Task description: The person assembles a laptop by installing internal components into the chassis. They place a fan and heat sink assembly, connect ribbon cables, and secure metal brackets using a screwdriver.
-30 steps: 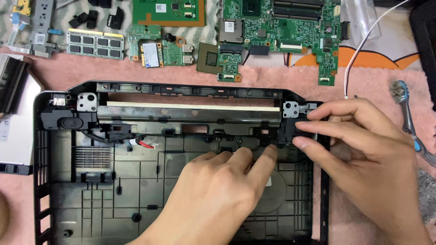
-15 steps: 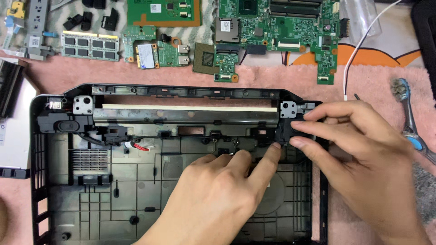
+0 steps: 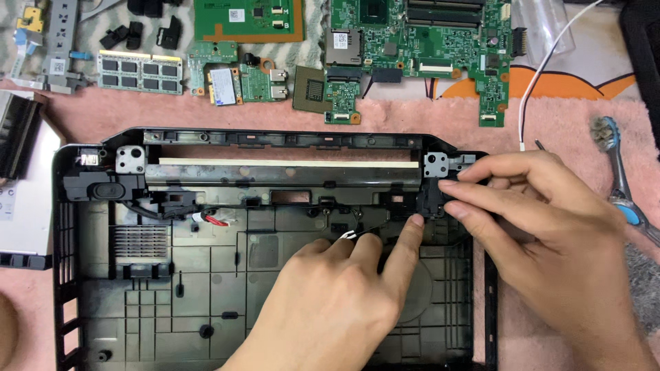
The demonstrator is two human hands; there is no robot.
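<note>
A black plastic laptop base [image 3: 206, 295] lies open on a pink towel. My left hand [image 3: 337, 302] rests palm down inside it, its index fingertip stretched to touch the case just below a small black part [image 3: 430, 200] at the rear right corner. My right hand [image 3: 550, 233] comes in from the right and pinches that black part between thumb and fingers, beside a silver hinge bracket [image 3: 436, 165]. A thin white wire end [image 3: 347, 235] shows by my left fingertips. The part's right side is hidden under my fingers.
A green motherboard [image 3: 426, 41], a memory stick [image 3: 141, 72], smaller green cards [image 3: 223, 86] and black bits lie along the far edge. A white cable [image 3: 543, 75] and a toothbrush [image 3: 619, 178] are at the right, a silver drive [image 3: 24, 206] at the left. A red-and-white wire [image 3: 213, 218] sits inside the base.
My left index finger has reached a little further right toward the black part. My right hand keeps its pinch at the corner. The view shifted slightly.
</note>
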